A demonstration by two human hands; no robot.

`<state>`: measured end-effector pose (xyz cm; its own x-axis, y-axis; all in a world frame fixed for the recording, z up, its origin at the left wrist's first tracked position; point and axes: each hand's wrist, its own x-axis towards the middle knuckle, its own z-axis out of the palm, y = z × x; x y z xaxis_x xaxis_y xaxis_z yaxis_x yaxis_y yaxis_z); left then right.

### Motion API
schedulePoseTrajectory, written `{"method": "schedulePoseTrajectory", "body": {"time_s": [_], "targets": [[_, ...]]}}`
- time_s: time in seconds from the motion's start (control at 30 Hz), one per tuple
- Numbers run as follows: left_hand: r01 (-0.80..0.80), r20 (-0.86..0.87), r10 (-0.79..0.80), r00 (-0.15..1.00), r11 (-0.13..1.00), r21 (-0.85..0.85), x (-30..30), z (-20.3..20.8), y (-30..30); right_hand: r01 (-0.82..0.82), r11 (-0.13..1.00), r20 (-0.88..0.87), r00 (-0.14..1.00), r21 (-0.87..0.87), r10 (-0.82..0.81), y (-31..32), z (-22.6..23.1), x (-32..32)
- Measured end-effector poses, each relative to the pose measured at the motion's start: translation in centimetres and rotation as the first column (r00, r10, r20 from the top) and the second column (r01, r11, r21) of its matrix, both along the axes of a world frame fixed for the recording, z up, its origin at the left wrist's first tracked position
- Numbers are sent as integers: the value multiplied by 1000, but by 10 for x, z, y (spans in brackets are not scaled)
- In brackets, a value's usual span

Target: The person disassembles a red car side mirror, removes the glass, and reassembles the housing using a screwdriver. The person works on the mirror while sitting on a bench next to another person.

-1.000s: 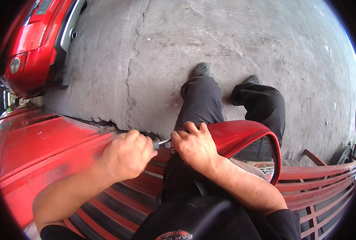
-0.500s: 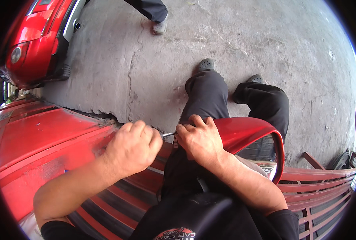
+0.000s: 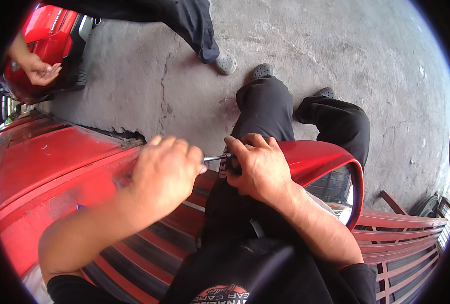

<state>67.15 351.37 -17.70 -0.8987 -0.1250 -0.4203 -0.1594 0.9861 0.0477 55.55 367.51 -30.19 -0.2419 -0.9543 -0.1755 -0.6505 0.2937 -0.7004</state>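
Head view.
Item: red car wing mirror [image 3: 323, 158], across the lap over black trousers [image 3: 265, 109], glass toward the body; apparently laid so that the thighs brace it.
Right hand [image 3: 263, 164]: fingers curled over the mirror's inner end, clamped on it, probably to stop it turning.
Left hand [image 3: 169, 164]: fingers closed round the tool's mostly hidden handle.
Tool: probably a screwdriver [image 3: 215, 158], its metal shaft aimed at that end, seemingly for straight pressure; tip contact cannot be told.
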Motion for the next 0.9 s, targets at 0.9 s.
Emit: {"method": "schedulePoseTrajectory", "body": {"time_s": [0.9], "targets": [[-216,511,128,850,969,118,-49,-16,-5,32,996,58,998,-89,-27,14,-10,-7]]}}
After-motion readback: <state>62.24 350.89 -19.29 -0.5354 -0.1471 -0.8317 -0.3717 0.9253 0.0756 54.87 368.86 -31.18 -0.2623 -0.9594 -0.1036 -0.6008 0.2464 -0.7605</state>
